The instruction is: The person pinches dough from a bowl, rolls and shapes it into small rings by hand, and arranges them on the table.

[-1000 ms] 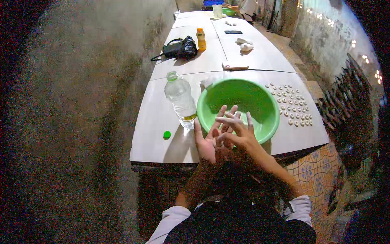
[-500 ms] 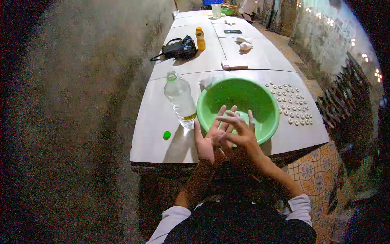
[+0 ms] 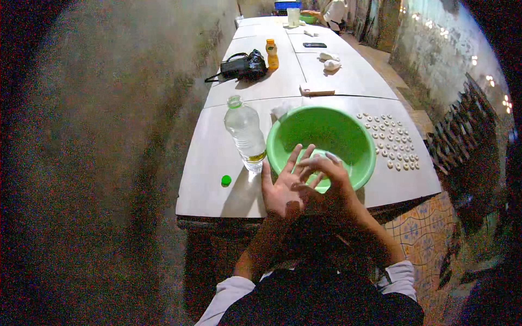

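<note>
My left hand point(image 3: 281, 196) is held palm up at the near rim of the green basin point(image 3: 370, 146), its fingers stretched out and apart. Over its palm and finger bases, my right hand point(image 3: 335, 176) has bent fingers, with a gap between thumb and index finger. Pale residue marks the right fingertips. I see nothing clearly held in either hand; where they overlap, a small piece could be hidden. Whitish material point(image 3: 325, 157) shows inside the basin behind my fingers. A clear, uncapped plastic bottle point(image 3: 246, 133) stands left of the basin, near my left thumb.
A green cap point(image 3: 226, 180) lies by the bottle. Rows of small pale rings point(image 3: 390, 140) cover the table's right side. Farther off are a wooden piece point(image 3: 317, 92), white lumps point(image 3: 331, 65), a black bag point(image 3: 244, 66), an orange bottle point(image 3: 272, 54), a phone point(image 3: 314, 45) and another person point(image 3: 333, 13).
My right hand's fingers have curled from a wider spread and come down closer over the left palm. My left hand stays palm up, showing more of its palm. The view has shifted slightly.
</note>
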Demonstrator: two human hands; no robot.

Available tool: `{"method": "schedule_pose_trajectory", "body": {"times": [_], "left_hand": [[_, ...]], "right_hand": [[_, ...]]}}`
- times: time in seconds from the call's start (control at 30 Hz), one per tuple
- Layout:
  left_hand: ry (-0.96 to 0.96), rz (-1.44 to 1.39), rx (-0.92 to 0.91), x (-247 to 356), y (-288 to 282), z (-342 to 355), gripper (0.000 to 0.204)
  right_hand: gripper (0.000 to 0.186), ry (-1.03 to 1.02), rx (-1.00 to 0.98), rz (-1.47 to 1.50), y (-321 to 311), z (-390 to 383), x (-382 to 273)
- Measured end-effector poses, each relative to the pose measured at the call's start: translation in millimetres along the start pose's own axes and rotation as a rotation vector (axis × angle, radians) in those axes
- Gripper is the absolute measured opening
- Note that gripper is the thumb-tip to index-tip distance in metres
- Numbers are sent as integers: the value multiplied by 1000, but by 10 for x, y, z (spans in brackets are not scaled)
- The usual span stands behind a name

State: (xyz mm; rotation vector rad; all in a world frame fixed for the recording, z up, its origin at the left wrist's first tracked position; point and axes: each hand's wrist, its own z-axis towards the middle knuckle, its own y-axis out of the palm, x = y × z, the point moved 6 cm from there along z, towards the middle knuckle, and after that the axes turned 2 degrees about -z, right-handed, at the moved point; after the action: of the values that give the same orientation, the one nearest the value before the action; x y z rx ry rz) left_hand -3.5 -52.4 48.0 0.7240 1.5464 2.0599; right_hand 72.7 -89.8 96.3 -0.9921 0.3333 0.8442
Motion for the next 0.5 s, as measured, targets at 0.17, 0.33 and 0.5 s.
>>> {"method": "schedule_pose_trajectory", "body": {"times": [0.17, 0.33, 0.5], "left_hand": [[12, 191, 145, 74, -174, -4, 73], [-24, 84, 69, 9, -92, 47, 70], [-52, -100, 35, 93, -256, 55, 68]], "right_hand": [[36, 49, 175, 171, -164, 107, 165], [29, -38, 265, -218, -179, 149, 119], [27, -69, 317, -285, -220, 157, 116]]}}
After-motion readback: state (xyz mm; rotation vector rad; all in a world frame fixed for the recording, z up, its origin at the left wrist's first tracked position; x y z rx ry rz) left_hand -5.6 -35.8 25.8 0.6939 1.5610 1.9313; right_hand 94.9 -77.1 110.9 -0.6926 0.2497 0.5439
